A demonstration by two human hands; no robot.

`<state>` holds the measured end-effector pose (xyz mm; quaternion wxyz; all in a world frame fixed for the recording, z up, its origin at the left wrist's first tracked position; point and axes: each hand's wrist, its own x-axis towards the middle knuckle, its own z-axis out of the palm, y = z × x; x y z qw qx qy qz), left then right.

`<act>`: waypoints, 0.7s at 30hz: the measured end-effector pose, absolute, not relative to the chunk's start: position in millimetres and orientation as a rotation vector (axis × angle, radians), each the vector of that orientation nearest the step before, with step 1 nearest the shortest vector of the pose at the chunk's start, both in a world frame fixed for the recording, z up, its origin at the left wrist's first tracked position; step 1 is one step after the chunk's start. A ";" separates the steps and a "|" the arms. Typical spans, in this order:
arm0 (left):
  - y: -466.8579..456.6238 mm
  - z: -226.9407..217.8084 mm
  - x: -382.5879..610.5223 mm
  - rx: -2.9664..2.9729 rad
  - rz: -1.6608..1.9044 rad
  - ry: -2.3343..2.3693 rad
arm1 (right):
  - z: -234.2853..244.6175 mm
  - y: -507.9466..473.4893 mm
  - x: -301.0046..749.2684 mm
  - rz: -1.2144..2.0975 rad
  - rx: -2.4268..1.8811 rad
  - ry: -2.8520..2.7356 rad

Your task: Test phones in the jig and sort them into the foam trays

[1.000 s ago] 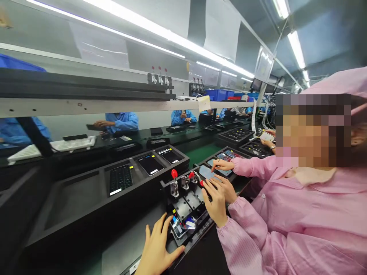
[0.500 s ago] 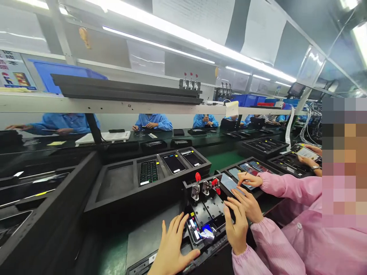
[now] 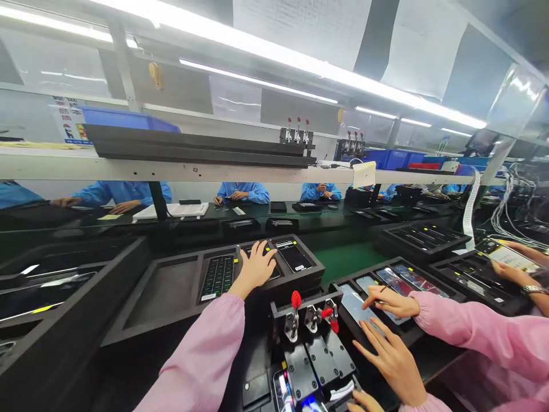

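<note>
My left hand (image 3: 256, 266) is over a phone in the foam tray (image 3: 165, 289), fingers spread and touching down on it; the hand covers most of that phone. Beside it lie a phone with a green grid on its screen (image 3: 217, 278) and another dark-screened phone (image 3: 294, 255). At the bottom edge, only a few fingers of my right hand (image 3: 364, 402) show, close to a white cable (image 3: 342, 391) at the clamp fixture (image 3: 322, 357). The fixture has red-handled toggle clamps (image 3: 295, 300). A lit phone (image 3: 282, 390) sits at its left side.
A co-worker's hands (image 3: 392, 355) touch a phone (image 3: 355, 304) in a second tray to my right. Another person further right holds a phone (image 3: 510, 256). A dark tray of phones (image 3: 64, 292) stands at left. A white shelf beam (image 3: 240, 173) crosses above the bench.
My left hand has moved from beside the lit phone at the fixture up to the foam tray. My right hand has dropped towards the bottom edge. The view has shifted.
</note>
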<state>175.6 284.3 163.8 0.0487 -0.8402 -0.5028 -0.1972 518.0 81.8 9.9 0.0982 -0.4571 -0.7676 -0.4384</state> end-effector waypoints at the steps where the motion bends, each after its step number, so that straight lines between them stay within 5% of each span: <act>1: 296.5 162.1 181.7 -2.570 -0.561 -1.534 | 10.7 81.8 516.6 -1.341 -1.346 -2.274; 11: 367.3 153.8 216.1 -2.567 -0.343 -1.628 | 34.1 88.7 518.8 -1.600 -1.090 -2.337; 21: 368.9 154.3 203.8 -2.615 -0.271 -1.608 | 10.1 85.2 521.3 -1.326 -1.358 -2.231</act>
